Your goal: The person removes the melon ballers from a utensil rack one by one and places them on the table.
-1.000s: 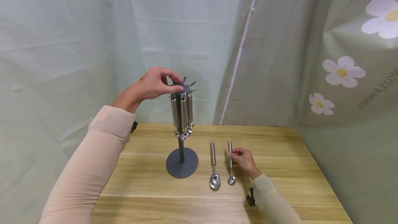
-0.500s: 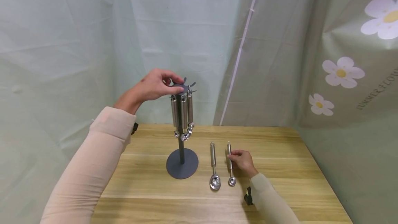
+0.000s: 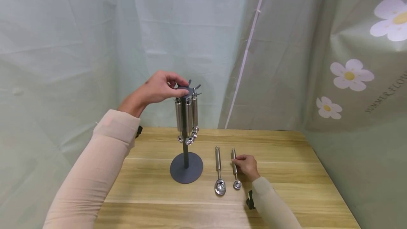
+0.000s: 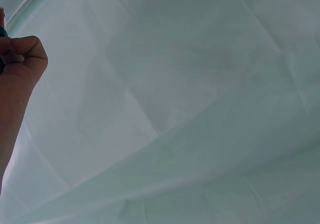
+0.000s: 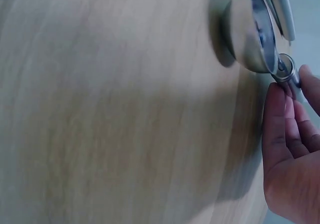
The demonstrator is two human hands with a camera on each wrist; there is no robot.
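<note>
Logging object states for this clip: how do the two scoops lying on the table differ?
The left scoop has a larger bowl and thicker handle than the right scoop. The left scoop lies untouched, while the right hand pinches the right scoop's handle. Both are shiny metal, lying side by side on the table, bowls toward the person.

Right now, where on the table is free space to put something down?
Bare wood lies left of the stand base, along the front edge of the table, and right of the right hand. It is crowded from the base to that hand, where the large scoop and small scoop lie.
</note>
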